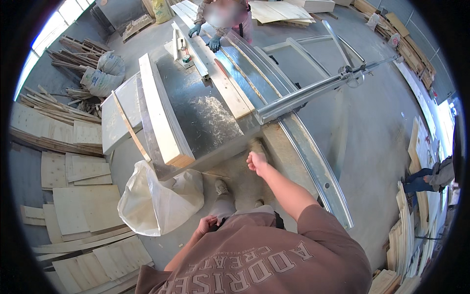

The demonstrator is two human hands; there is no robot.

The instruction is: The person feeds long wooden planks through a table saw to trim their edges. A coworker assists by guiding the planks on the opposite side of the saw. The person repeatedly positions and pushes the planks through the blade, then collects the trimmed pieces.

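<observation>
My right hand (257, 162) is a fist, held out just short of the near edge of the metal worktable (171, 81). I see nothing sticking out of it. Down by my hip, my left hand (206, 225) has its fingers curled against something dark that I cannot make out. A stack of long pale boards (159, 110) lies on the table's left side. Farther right lies a long wooden board (227, 85). At the far end a co-worker's gloved hands (213, 44) reach over the table.
A white sack (156, 201) stands open at the table's near left corner. A metal rail (313, 95) crosses the right side, and a curved metal track (318, 171) runs toward me. Plywood sheets (83, 206) lie left. Another person (426, 179) is at the right.
</observation>
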